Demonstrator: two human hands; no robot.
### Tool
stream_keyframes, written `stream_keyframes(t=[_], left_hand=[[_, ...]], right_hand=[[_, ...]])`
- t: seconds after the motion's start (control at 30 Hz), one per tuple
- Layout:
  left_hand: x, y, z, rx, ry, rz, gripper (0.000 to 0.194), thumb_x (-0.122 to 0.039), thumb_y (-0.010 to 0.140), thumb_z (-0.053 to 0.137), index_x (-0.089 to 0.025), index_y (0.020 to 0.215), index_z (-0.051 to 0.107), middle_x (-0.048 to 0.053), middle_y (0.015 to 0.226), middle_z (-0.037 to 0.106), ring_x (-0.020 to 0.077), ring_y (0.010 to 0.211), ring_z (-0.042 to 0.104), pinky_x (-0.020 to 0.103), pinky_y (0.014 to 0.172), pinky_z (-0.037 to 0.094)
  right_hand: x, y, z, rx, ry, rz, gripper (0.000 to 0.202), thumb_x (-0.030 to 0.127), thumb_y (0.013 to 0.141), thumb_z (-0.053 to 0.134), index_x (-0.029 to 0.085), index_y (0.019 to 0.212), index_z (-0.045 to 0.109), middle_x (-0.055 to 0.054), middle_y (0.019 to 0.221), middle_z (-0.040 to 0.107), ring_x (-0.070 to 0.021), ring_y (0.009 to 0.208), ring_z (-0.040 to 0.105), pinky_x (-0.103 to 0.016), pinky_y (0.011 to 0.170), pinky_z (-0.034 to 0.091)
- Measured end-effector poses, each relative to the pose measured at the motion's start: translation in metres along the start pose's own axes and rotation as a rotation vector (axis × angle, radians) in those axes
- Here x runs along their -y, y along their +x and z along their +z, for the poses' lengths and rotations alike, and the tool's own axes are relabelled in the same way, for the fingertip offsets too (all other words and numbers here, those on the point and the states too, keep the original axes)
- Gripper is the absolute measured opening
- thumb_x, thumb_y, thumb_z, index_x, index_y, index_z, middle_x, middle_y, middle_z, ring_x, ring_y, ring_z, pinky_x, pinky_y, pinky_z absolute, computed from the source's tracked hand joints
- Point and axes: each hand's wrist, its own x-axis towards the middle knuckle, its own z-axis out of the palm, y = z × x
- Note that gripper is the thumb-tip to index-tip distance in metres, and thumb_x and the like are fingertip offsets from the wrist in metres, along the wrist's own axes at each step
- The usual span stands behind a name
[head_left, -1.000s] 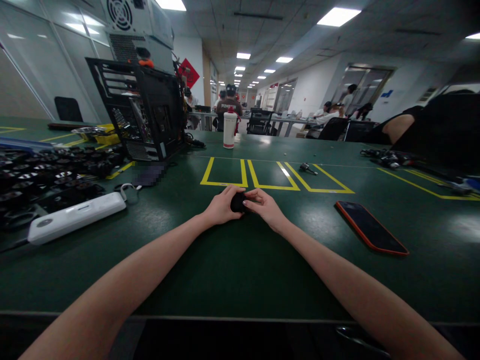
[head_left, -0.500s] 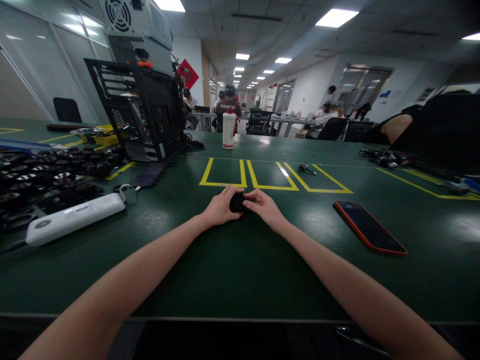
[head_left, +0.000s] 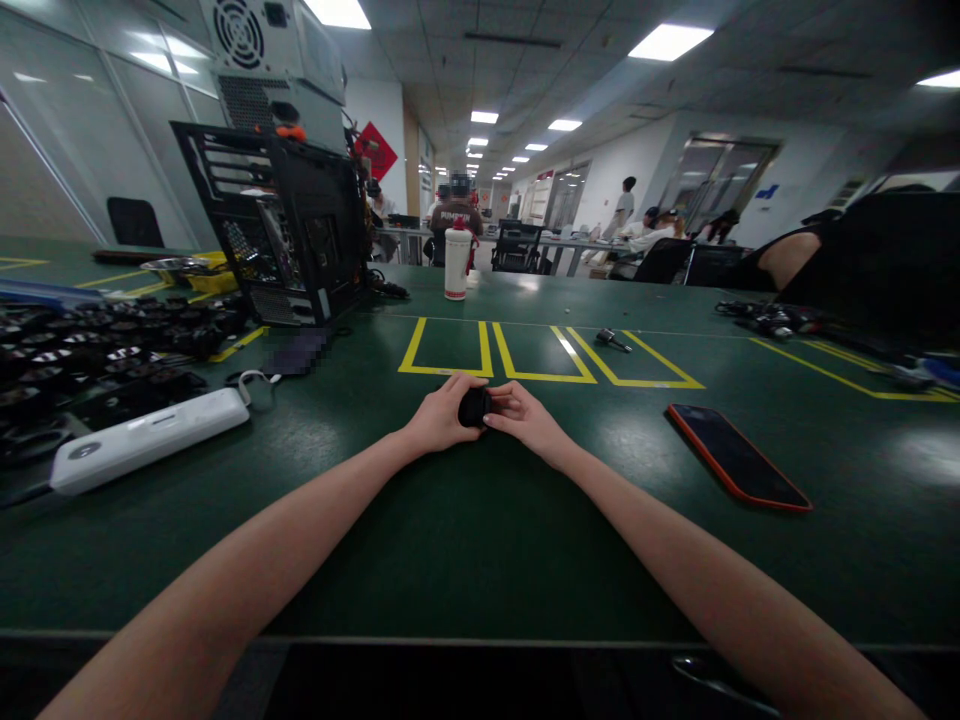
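Note:
A small black round object is between my two hands, low over the green table. My left hand curls around its left side, fingers over the top and thumb below. From the right, the fingertips and thumb of my right hand pinch at its right edge. What exactly the right fingertips grip is too small to make out. Just beyond my hands are yellow tape outlines on the table.
An orange-edged phone lies right. At left are a white power strip, many black parts and an open computer case. A white cup and a small black piece stand farther back. A person's arm rests right.
My right hand's fingers have shifted slightly at the object's right edge, with the thumb a little lower. My left hand stays around it. In the background, a standing person has come into view.

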Motion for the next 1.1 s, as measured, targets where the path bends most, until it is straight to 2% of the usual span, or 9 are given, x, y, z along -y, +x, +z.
stream_keyframes(t=[0.13,0.23,0.37,0.53,0.6,0.77,0.97,1.1], left_hand=[[0.0000,0.0007,0.0009,0.000,0.013,-0.013,0.060,-0.023,0.058,0.065,-0.024,0.112,0.038,0.003,0.107,0.047,0.0215,0.099,0.049,0.036,0.081,0.043],[0.0000,0.0010,0.0009,0.005,0.017,-0.015,0.060,-0.023,0.058,0.065,-0.024,0.112,0.038,0.003,0.107,0.047,0.0214,0.098,0.049,0.035,0.081,0.043],[0.0004,0.0006,0.0003,0.006,0.026,0.004,0.059,-0.023,0.059,0.064,-0.023,0.112,0.038,0.003,0.107,0.046,0.0211,0.098,0.049,0.035,0.081,0.044],[0.0003,-0.0001,0.0002,0.003,0.011,0.003,0.059,-0.022,0.059,0.064,-0.023,0.112,0.037,0.003,0.107,0.046,0.0210,0.098,0.050,0.034,0.080,0.044],[-0.0003,-0.0001,0.0001,0.001,0.014,0.000,0.059,-0.022,0.059,0.064,-0.023,0.112,0.037,0.003,0.107,0.046,0.0211,0.098,0.050,0.035,0.080,0.044],[-0.0013,0.0005,-0.0003,0.005,0.030,-0.004,0.059,-0.024,0.060,0.065,-0.023,0.112,0.037,0.003,0.107,0.046,0.0212,0.098,0.050,0.035,0.081,0.044],[0.0003,0.0011,0.0002,0.014,0.040,-0.010,0.060,-0.024,0.059,0.065,-0.023,0.112,0.037,0.003,0.108,0.046,0.0210,0.097,0.049,0.034,0.081,0.044],[0.0013,0.0010,0.0008,0.010,0.032,-0.006,0.058,-0.024,0.059,0.065,-0.023,0.111,0.038,0.003,0.107,0.046,0.0204,0.097,0.049,0.034,0.080,0.044]], right_hand=[[-0.0007,0.0019,0.0024,-0.084,-0.031,-0.006,0.025,0.034,0.068,0.061,0.020,0.087,0.052,-0.001,0.089,0.057,-0.0142,0.088,0.055,-0.035,0.083,0.044],[-0.0007,0.0030,0.0018,-0.099,-0.036,0.019,0.031,0.034,0.067,0.061,0.020,0.093,0.052,-0.002,0.091,0.058,-0.0149,0.087,0.056,-0.036,0.082,0.045],[-0.0007,0.0033,-0.0018,-0.065,-0.063,0.061,0.034,0.032,0.067,0.061,0.018,0.097,0.053,-0.005,0.097,0.058,-0.0160,0.090,0.056,-0.037,0.087,0.042],[-0.0010,0.0013,-0.0029,0.016,-0.002,-0.015,0.039,0.021,0.059,0.068,0.021,0.092,0.049,-0.001,0.099,0.055,-0.0150,0.092,0.056,-0.035,0.087,0.043],[0.0005,0.0002,-0.0019,0.014,-0.009,-0.008,0.038,0.022,0.060,0.068,0.022,0.092,0.048,-0.001,0.098,0.055,-0.0150,0.092,0.056,-0.035,0.086,0.044],[0.0045,0.0002,0.0012,-0.054,-0.052,0.004,0.022,0.034,0.070,0.058,0.021,0.086,0.052,-0.001,0.090,0.056,-0.0143,0.086,0.056,-0.035,0.082,0.044],[-0.0021,0.0053,-0.0014,-0.105,-0.080,0.088,0.033,0.035,0.068,0.060,0.018,0.094,0.053,-0.004,0.093,0.057,-0.0153,0.088,0.055,-0.037,0.085,0.042],[-0.0032,0.0054,-0.0029,-0.042,-0.037,0.020,0.032,0.028,0.063,0.065,0.018,0.091,0.052,-0.003,0.096,0.056,-0.0148,0.090,0.056,-0.036,0.087,0.042]])
